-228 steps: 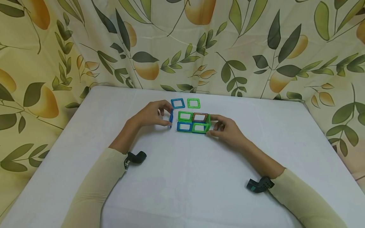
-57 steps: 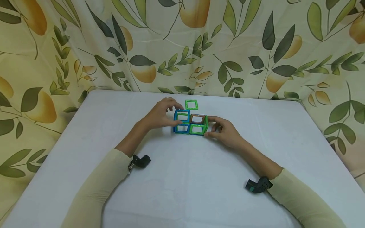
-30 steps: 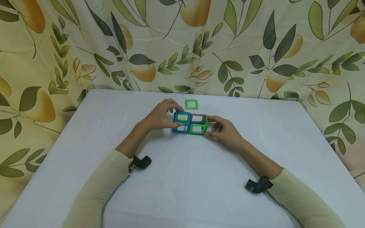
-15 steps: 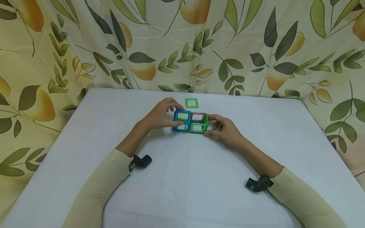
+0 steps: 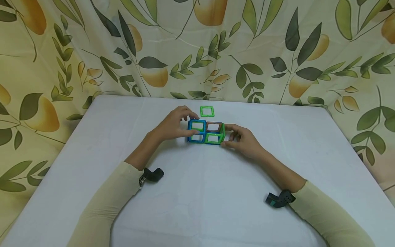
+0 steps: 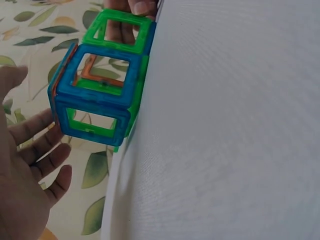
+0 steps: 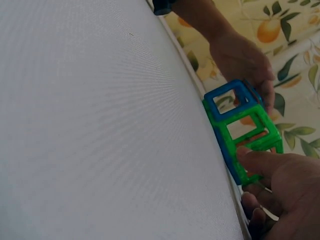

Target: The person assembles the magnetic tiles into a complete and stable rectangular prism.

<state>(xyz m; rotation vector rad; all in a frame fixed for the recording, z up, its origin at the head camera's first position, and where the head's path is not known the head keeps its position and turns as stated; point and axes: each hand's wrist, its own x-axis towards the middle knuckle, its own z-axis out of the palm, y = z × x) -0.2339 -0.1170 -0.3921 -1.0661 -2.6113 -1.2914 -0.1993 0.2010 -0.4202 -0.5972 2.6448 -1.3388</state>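
Observation:
A two-cube box of blue, green and brown magnetic tiles (image 5: 213,138) stands on the table between both hands. Its left cube bears a blue tile (image 5: 202,121) on top; the right cube looks uncovered in the head view. My left hand (image 5: 170,125) is at the left cube, thumb over the blue tiles in the head view. In the left wrist view its thumb is apart from the box and its fingers (image 6: 42,145) lie loosely beside it. My right hand (image 5: 245,140) pinches the green right end, its thumb (image 7: 260,159) against a green tile.
A loose green magnetic tile (image 5: 207,111) lies flat behind the box, towards the far edge of the white-covered table (image 5: 197,192). Behind it hangs a curtain (image 5: 117,44) printed with leaves and fruit. Black cameras (image 5: 154,175) sit on both wrists.
Earlier my left hand held a blue tile upright, left of the box. Blue tiles now form its left end and left top; the loose blue tile behind is gone. The last half second shows little movement.

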